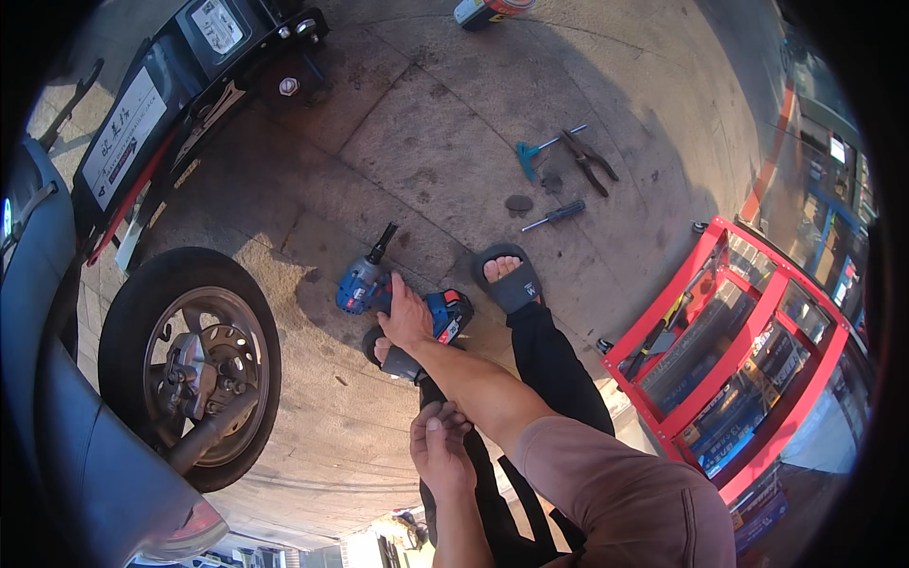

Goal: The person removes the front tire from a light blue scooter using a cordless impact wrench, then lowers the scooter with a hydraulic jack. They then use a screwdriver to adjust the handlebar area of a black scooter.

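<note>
A blue and black cordless impact wrench [360, 287] with a long dark socket [383, 243] points up and to the left, just beyond my left foot. My right hand [407, 320] reaches across and closes round its handle; the battery [454, 310] shows to the right of the hand. Closer to me, my left hand [442, 447] is raised beneath the right forearm, its fingers curled and the thumb pressed against them. Whatever is in those fingers, if anything, is hidden. Left of the wrench is a wheel [263, 369] with a black tyre and a brake caliper [192, 374].
A blue T-handle wrench [527, 159], pliers [589, 163] and a screwdriver [554, 216] lie on the paved ground. A red-framed tool cart [682, 275] stands at right. Vehicle bodywork [104, 454] fills the left edge. A spray can [490, 11] is at the top.
</note>
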Tool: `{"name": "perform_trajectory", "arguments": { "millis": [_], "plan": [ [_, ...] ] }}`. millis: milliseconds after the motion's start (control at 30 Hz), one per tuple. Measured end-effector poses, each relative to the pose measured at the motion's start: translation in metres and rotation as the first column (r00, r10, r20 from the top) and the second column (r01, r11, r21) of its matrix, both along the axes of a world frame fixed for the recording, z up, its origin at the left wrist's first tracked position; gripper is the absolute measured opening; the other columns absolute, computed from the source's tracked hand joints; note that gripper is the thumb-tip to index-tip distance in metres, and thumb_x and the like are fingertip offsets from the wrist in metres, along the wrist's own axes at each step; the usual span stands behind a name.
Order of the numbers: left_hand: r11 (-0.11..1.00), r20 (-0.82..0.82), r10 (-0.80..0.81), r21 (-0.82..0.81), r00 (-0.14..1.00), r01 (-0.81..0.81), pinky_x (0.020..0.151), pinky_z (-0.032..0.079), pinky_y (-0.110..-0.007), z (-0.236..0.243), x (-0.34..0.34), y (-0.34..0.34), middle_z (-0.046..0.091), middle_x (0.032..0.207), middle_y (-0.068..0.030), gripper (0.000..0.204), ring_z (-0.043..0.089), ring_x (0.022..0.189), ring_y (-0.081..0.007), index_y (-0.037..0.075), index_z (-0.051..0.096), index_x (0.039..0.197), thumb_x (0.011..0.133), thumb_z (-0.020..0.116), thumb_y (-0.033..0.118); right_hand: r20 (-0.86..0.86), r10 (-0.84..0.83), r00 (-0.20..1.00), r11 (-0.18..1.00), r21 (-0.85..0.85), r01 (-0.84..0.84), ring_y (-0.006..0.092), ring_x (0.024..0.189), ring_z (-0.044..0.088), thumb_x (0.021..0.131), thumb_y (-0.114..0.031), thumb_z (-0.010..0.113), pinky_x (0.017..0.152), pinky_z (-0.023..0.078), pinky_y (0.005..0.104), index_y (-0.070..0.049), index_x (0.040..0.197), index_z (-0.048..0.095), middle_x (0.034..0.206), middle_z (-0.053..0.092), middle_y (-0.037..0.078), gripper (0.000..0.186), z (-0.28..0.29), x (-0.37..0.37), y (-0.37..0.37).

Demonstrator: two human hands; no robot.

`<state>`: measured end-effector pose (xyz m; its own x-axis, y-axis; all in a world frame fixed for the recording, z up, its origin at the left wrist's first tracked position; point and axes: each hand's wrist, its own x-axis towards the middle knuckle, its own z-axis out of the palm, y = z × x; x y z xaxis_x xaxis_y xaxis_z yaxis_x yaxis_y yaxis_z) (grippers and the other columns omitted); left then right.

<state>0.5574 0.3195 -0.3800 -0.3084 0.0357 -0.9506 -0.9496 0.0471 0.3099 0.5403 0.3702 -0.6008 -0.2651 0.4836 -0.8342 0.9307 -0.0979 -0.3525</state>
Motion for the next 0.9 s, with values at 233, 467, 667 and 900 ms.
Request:
{"name": "perform_trajectory", "arguments": {
  "millis": [233, 467, 667, 900],
  "plan": [
    [0.992, 0.052, -0.114, -0.055, 0.992, 0.117, 0.066, 0.051, -0.027, -0.005, 0.025, -0.04, 0.062, 0.1, -0.0143, 0.03, 0.062, 0.077, -0.0188, 0.001, 0.047, 0.116, 0.094, 0.052, 0.021, -0.137, -0.118, 0.984, 0.993, -0.039, 0.114, 0.0427, 0.105, 0.056, 0.072, -0.018, 0.073, 0.091, 0.045, 0.0436, -0.002, 0.139, 0.023, 0.111, 0.056, 0.031, 0.085, 0.055, 0.063, 0.058],
    [0.952, 0.17, -0.304, 0.027, 0.937, 0.304, 0.063, 0.051, -0.026, -0.008, 0.067, -0.046, 0.062, 0.099, -0.0135, 0.032, 0.062, 0.074, -0.0174, 0.002, 0.047, 0.119, 0.093, 0.054, 0.02, -0.126, -0.455, 0.882, 0.86, 0.196, 0.472, 0.037, 0.114, 0.054, 0.07, -0.026, 0.077, 0.095, 0.043, 0.0402, -0.002, 0.138, 0.028, 0.12, 0.054, 0.027, 0.087, 0.107, 0.181, 0.154],
    [0.894, 0.178, -0.425, -0.074, 0.887, 0.443, 0.063, 0.051, -0.026, -0.011, 0.073, -0.022, 0.062, 0.101, -0.0134, 0.035, 0.063, 0.074, -0.0177, 0.004, 0.046, 0.121, 0.093, 0.055, 0.024, 0.231, -0.531, 0.816, 0.832, 0.323, 0.45, 0.0369, 0.113, 0.055, 0.071, -0.026, 0.076, 0.097, 0.042, 0.0408, -0.006, 0.139, 0.027, 0.12, 0.056, 0.025, 0.086, 0.051, 0.32, 0.209],
    [0.717, 0.196, -0.642, -0.19, 0.741, 0.671, 0.06, 0.051, -0.027, -0.014, 0.083, 0.011, 0.062, 0.1, -0.0111, 0.031, 0.062, 0.072, -0.0172, 0.005, 0.048, 0.119, 0.093, 0.054, 0.021, 0.227, -0.518, 0.825, 0.851, 0.237, 0.469, 0.0401, 0.108, 0.056, 0.074, -0.022, 0.074, 0.093, 0.044, 0.0437, -0.008, 0.141, 0.024, 0.114, 0.058, 0.026, 0.084, 0.006, 0.414, 0.213]
  ]
}}
